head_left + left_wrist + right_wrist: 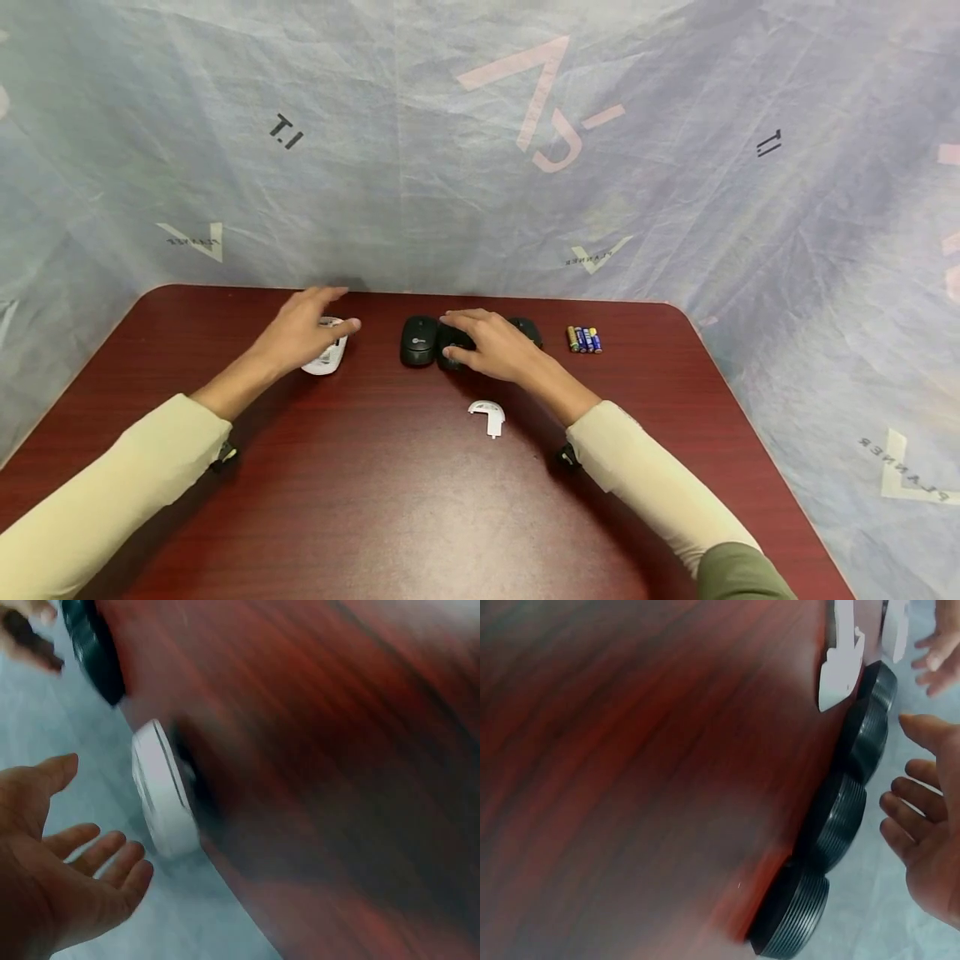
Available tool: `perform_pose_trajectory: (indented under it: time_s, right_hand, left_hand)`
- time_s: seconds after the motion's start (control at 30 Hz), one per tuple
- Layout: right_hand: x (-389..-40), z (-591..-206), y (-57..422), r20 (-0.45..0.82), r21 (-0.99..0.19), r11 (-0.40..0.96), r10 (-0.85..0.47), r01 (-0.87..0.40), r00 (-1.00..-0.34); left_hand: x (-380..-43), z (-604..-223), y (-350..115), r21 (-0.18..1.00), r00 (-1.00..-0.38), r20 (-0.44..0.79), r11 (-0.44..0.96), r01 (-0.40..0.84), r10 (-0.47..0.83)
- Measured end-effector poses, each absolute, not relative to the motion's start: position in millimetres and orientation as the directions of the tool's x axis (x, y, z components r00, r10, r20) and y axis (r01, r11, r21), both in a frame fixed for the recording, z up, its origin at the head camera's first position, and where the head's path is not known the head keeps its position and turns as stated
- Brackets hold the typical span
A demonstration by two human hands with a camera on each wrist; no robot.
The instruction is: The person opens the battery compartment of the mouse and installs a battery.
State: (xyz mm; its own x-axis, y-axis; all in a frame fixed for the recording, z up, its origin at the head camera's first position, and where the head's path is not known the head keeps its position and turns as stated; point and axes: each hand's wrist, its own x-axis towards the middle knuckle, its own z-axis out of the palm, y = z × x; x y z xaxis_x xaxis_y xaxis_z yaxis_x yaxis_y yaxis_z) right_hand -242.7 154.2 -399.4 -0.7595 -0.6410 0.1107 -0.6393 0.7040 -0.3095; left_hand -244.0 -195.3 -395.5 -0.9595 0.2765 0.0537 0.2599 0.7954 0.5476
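Observation:
My left hand [303,333] hovers over a white computer mouse [324,363] at the back left of the table. Its fingers are loosely spread and hold nothing; the left wrist view shows a gap between them and the mouse [163,795]. Over a row of black computer mice [418,342] is my right hand [498,346], hiding part of the row in the head view. In the right wrist view its relaxed fingers stand apart from the black mice [832,821]. A white battery cover [491,412] lies on the table in front of the row.
Several AA batteries [585,339] lie side by side to the right of the black mice. The dark red table [390,500] ends at the back against a grey printed cloth [375,167], which also hangs along both sides.

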Motion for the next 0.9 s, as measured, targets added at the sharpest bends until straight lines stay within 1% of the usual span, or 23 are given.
perform_pose_trajectory:
  time_s: [0.17, 0.3, 0.5, 0.77, 0.9]
  right_hand:
    - [-247, -401, 143, 0.068, -0.295, 0.726, -0.632, -0.621, -0.772]
    - [-250, -403, 133, 0.006, -0.282, 0.752, -0.62, -0.596, -0.785]
    - [-253, -407, 124, -0.054, -0.245, 0.76, -0.63, -0.602, -0.774]
    - [-254, -407, 115, -0.074, -0.188, 0.726, -0.682, -0.661, -0.728]
    - [-252, -407, 113, -0.081, -0.162, 0.722, -0.689, -0.673, -0.72]
  left_hand:
    - [-240, -403, -165, 0.478, -0.919, 0.046, 0.799, 0.365, 0.393]
    - [-239, -410, -149, 0.425, -0.889, 0.038, 0.798, 0.428, 0.456]
    - [-238, -419, -131, 0.404, -0.866, 0.036, 0.786, 0.469, 0.498]
    - [-235, -424, -121, 0.327, -0.837, 0.019, 0.788, 0.522, 0.547]
    - [-233, -423, -122, 0.313, -0.835, 0.016, 0.791, 0.526, 0.55]
